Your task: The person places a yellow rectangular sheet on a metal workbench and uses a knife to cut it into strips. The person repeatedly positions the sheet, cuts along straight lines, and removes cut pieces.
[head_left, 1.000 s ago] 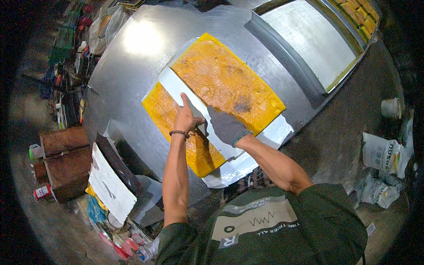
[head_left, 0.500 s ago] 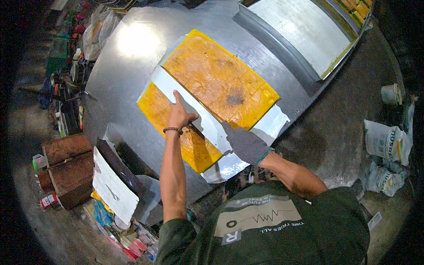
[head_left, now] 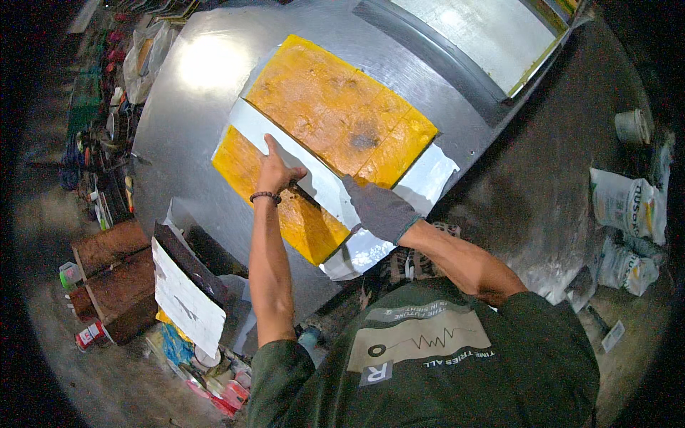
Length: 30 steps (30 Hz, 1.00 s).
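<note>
A yellow-orange slab with a mottled surface lies on the metal table in two parts, a wide piece (head_left: 335, 107) and a narrower piece (head_left: 239, 160) nearer me. Between them runs a straight white strip (head_left: 289, 153); I cannot tell whether it is a separate strip or a sheet underneath. My left hand (head_left: 276, 171), bare with a beaded bracelet, rests on the strip and narrow piece, index finger stretched along it and thumb apart. In a grey glove, my right hand (head_left: 382, 212) is closed at the wide piece's near edge, over the strip. Anything inside its fingers is hidden.
A crinkled white sheet (head_left: 428, 178) sticks out beyond the slab. The metal table (head_left: 182, 135) carries a framed tray (head_left: 481, 36) at far right. Brown boxes (head_left: 118, 264) and a white panel (head_left: 185, 296) stand at left. White sacks (head_left: 624, 203) and a bucket (head_left: 631, 128) are at right.
The whole scene has shifted slightly up and left in the picture. Both hands stay in nearly the same places on the strip and slab.
</note>
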Motion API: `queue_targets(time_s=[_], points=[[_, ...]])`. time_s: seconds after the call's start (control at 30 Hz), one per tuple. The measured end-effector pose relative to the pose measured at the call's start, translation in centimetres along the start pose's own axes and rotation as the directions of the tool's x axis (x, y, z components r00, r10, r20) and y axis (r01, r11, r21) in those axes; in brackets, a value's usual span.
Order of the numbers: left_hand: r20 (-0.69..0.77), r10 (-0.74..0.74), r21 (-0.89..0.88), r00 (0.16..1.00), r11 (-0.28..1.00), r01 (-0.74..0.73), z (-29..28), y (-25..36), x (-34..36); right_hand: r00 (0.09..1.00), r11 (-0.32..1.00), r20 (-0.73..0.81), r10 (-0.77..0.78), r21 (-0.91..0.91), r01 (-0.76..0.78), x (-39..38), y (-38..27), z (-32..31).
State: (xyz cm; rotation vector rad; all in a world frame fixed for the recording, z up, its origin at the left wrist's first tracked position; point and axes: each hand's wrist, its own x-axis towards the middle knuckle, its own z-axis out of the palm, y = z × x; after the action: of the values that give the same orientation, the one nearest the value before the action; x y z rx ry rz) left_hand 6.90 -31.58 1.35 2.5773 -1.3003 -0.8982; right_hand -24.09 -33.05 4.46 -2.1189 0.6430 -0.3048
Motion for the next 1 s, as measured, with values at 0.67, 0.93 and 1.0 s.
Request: queue_targets(time_s=[0.67, 0.93, 1.0], points=[[-0.006, -0.021, 0.024, 1.0, 0.999, 0.022, 0.0, 0.1, 0.1, 0.998, 0.999, 0.049, 0.042, -0.005, -0.042, -5.6, -0.5, -1.7], [-0.002, -0.015, -0.014, 1.0, 1.0, 0.015, -0.7, 1.2, -0.8, 0.922, 0.964, 0.285, 0.264, -0.123, -0.238, -7.4, -0.4, -1.8], [0.115, -0.084, -0.197, 0.99, 0.975, 0.106, -1.1, 1.6, -1.1, 0.982, 0.988, 0.13, 0.138, -0.092, -0.127, -7.7, -0.4, -1.9]])
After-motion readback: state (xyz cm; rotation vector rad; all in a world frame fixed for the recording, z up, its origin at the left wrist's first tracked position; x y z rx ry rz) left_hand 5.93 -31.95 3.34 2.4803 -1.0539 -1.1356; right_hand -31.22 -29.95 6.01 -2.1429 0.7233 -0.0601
